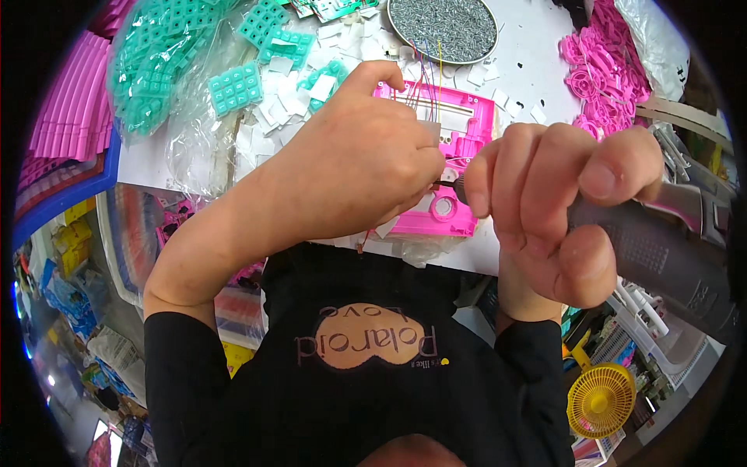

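Note:
A bright pink plastic casing [478, 124] with molded slots and a round opening lies on the white table in front of me. Thin red, blue and yellow wires rise from its far part. My left hand [373, 159] lies across the casing with its fingers bent around it; most fingertips are hidden beneath the hand. Curled around a dark grey power screwdriver [654, 249] is my right hand [556, 206], held over the casing's right side. The tool's dark narrow end points at the casing beside my left fingers, and its contact point is hidden.
Teal rubber keypads [236, 89] and white paper pieces [292, 97] are scattered at far left, by a clear bag [156, 78] of keypads. A round tray [494, 39] of screws stands at the back. Pink parts [603, 74] pile at right; a yellow basket [601, 398] is below.

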Demonstrator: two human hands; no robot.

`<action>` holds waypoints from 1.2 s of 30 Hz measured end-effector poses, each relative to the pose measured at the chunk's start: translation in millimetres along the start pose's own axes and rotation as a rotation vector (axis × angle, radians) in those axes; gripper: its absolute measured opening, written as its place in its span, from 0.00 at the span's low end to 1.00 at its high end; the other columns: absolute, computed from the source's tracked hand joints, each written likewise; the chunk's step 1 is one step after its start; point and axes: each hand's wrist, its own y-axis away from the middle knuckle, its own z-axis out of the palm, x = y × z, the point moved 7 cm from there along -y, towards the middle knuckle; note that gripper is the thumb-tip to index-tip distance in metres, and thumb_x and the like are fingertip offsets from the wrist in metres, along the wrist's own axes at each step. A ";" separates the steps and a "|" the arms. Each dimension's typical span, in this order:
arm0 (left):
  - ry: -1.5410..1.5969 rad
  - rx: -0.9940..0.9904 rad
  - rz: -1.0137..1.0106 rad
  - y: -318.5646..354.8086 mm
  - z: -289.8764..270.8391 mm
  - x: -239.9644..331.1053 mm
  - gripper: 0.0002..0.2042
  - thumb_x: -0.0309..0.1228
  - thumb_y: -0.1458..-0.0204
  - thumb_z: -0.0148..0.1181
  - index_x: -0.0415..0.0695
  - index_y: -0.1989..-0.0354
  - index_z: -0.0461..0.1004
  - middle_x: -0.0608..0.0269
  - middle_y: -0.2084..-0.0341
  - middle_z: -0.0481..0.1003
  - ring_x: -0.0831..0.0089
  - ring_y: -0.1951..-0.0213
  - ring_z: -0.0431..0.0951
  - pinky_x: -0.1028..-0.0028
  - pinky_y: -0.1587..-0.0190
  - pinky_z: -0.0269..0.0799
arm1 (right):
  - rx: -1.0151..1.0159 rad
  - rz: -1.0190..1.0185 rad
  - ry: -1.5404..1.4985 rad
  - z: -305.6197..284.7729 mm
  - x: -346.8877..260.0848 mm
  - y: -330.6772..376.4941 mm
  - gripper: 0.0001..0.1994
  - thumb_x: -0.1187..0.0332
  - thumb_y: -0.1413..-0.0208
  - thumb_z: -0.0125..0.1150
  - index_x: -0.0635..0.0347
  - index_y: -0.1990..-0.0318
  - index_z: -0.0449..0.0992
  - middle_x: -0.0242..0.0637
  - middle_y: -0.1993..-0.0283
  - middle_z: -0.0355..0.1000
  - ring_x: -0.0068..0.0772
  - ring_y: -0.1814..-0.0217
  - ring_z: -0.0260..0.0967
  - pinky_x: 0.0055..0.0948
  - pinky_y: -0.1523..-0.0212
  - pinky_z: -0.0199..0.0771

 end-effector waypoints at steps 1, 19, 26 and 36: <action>-0.019 -0.004 0.010 -1.3 0.5 0.3 0.04 0.29 0.55 0.63 0.48 0.79 0.77 0.68 0.80 0.73 0.70 0.70 0.79 0.57 0.42 0.66 | 0.012 0.012 0.022 0.1 -0.3 0.4 0.16 0.62 0.35 0.61 0.48 0.44 0.65 0.25 0.74 0.65 0.22 0.76 0.60 0.29 0.69 0.67; 0.192 0.126 -0.076 18.8 -3.8 -7.5 0.07 0.26 0.53 0.70 0.48 0.66 0.79 0.71 0.70 0.80 0.70 0.67 0.79 0.59 0.45 0.64 | 0.048 -0.055 -0.072 -6.1 -19.0 2.1 0.14 0.61 0.35 0.58 0.46 0.44 0.66 0.23 0.73 0.64 0.21 0.71 0.60 0.29 0.62 0.68; 0.250 0.221 -0.100 30.4 2.8 -4.4 0.09 0.25 0.53 0.71 0.49 0.64 0.80 0.72 0.69 0.81 0.72 0.68 0.79 0.61 0.48 0.62 | 0.062 -0.008 -0.066 3.8 -13.9 5.2 0.14 0.61 0.36 0.61 0.45 0.46 0.67 0.23 0.73 0.67 0.20 0.74 0.61 0.28 0.63 0.71; 0.031 0.177 -0.243 39.4 13.8 -11.3 0.11 0.33 0.55 0.73 0.51 0.62 0.81 0.73 0.57 0.80 0.67 0.53 0.75 0.51 0.39 0.53 | 0.128 -0.088 -0.028 -6.4 -3.7 7.6 0.14 0.65 0.36 0.57 0.48 0.45 0.66 0.25 0.75 0.63 0.24 0.75 0.60 0.32 0.64 0.70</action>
